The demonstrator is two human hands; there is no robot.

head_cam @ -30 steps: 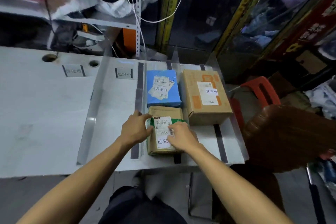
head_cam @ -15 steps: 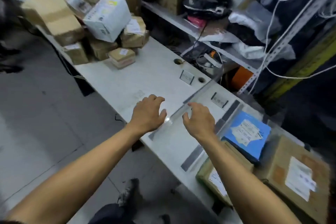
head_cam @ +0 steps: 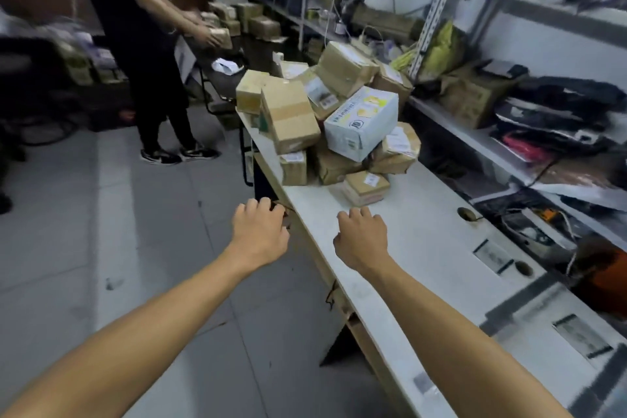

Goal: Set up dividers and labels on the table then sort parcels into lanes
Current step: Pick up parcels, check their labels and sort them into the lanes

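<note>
Change: half a second ago both hands hovered over the clear divider, with sorted parcels at lower right; the view has since swung left, and those sorted parcels are out of view.
Left hand (head_cam: 259,234): empty, fingers loosely curled, palm down, in the air over the table's near edge, touching nothing.
Right hand (head_cam: 361,236): empty, fingers loosely curled, palm down, just above the bare table top (head_cam: 417,231); whether it touches the surface cannot be told.
Parcel pile (head_cam: 325,122): unsorted cardboard boxes heaped at the far end of the table, well ahead of both hands.
White box (head_cam: 361,122): lies tilted on top of the pile.
Small box (head_cam: 366,187): nearest parcel, flat on the table at the pile's front, beyond the right hand.
Labels (head_cam: 493,256): small framed cards lying flat along the table's right side.
Divider (head_cam: 529,299): clear strip standing across the table at lower right.
Other person (head_cam: 142,44): in dark clothes, standing on the floor at the left, handling a box.
</note>
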